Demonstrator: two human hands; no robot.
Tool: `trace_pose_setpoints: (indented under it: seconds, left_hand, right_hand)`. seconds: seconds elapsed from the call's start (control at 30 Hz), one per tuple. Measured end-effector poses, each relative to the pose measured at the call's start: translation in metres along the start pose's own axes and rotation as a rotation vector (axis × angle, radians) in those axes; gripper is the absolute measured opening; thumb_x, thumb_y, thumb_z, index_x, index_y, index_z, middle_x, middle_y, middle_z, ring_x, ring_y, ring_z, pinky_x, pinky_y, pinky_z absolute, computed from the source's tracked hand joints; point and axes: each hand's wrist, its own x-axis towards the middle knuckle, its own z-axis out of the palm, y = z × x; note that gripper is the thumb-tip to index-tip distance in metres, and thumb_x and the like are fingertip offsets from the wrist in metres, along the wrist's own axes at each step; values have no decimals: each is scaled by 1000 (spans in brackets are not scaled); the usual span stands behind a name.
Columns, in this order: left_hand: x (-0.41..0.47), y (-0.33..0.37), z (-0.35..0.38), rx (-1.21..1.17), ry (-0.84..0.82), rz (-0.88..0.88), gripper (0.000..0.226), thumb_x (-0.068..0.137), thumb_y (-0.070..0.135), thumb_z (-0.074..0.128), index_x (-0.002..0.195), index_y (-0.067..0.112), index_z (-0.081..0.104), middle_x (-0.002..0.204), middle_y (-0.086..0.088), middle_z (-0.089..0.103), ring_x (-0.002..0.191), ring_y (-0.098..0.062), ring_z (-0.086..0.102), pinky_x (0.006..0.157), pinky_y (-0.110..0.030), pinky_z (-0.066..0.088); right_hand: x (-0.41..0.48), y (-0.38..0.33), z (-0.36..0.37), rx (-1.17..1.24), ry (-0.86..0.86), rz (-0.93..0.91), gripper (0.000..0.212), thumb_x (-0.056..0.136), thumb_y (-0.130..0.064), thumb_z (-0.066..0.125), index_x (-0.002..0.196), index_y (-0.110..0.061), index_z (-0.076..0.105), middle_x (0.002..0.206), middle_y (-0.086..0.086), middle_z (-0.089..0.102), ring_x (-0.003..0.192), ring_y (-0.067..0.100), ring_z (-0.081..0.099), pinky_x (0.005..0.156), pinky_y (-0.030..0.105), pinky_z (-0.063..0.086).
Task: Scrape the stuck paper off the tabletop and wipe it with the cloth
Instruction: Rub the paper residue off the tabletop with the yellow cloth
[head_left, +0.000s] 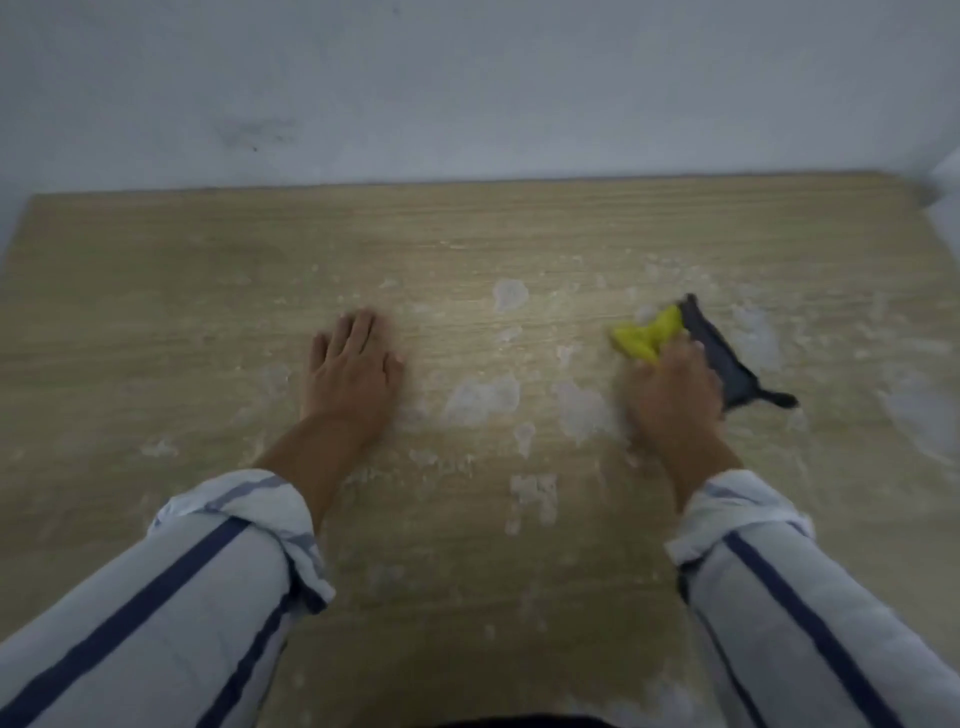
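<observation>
Down on the wooden worktop (156, 312), my left hand (353, 364) lies flat, fingers straight. My right hand (675, 395) curls round a yellow cloth (644, 338) held to the surface among whitish patches of stuck paper (483, 397). A dark scraper (727, 364) touches that hand's outer side; whether I grip it too, I cannot tell.

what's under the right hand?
A bunched yellow cloth, gripped by the right hand, sticks out beyond its fingers. A dark scraper lies along its right side. The tabletop beneath is covered.
</observation>
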Motion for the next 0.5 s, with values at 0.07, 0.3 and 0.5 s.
trace_pose_setpoints:
  seconds: [0.07,0.3,0.5]
  left_hand:
    - [-26,4,3,-24,1,7,56,99,36,23,150,15,12,159,-1,8,146,-18,3,117,-38,1]
    - [-88,1,7,-129,36,66,57,95,33,21,146,9,29,156,-8,22,145,-22,13,119,-36,7]
    - [-107,-21,8,-54,-14,147,57,98,38,25,150,16,18,158,-4,14,146,-20,5,118,-36,0]
  right_hand:
    - [-13,27,-19,42,-16,170,54,95,-29,41,139,1,30,146,21,32,134,39,31,109,50,28]
    - [-128,-102,51,124,-241,-584,50,93,-29,37,136,-5,37,145,18,34,134,32,31,112,48,25]
    - [-143,-21,32,107,-53,-267,60,90,-35,34,141,-3,28,147,20,32,136,37,29,114,49,18]
